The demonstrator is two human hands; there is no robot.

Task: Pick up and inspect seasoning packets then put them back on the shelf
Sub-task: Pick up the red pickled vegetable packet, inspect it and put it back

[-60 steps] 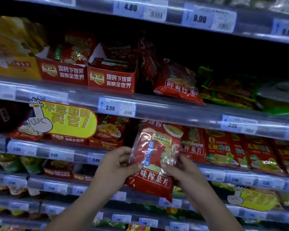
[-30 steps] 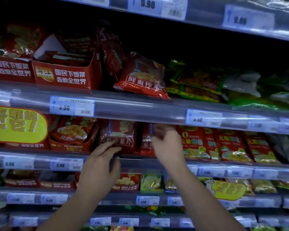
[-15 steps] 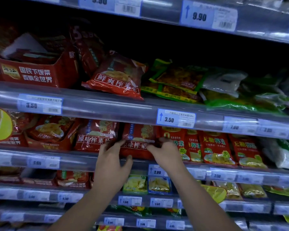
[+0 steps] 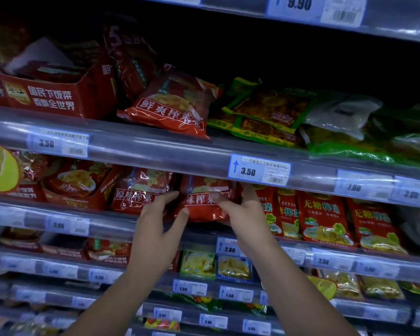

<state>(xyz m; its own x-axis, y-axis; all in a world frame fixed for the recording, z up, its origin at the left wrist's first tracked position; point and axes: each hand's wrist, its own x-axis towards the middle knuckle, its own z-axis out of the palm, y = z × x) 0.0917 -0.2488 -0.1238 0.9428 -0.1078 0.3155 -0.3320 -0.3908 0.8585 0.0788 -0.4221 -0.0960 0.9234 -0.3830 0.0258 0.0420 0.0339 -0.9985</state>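
A red seasoning packet (image 4: pixel 204 202) with white lettering stands in the row on the second shelf (image 4: pixel 112 225), just under the rail above. My right hand (image 4: pixel 247 219) pinches its right edge, thumb on the front and fingers behind. My left hand (image 4: pixel 155 229) is spread at the packet's left side with fingers straight. Its thumb touches the packet's lower left corner and its fingertips reach the neighbouring red packet (image 4: pixel 138 192).
More red packets (image 4: pixel 323 214) fill the row to the right. The shelf above holds a red bag (image 4: pixel 172 105), green packets (image 4: pixel 264 110) and a red display box (image 4: pixel 58 93). A 3.50 price tag (image 4: pixel 260 170) hangs on the rail. Small yellow packets (image 4: pixel 198 263) sit on the shelf below.
Two seconds ago both hands held the red packet out in front of the shelves. It now stands in the second-shelf row, with both hands still at it. My view has shifted right.
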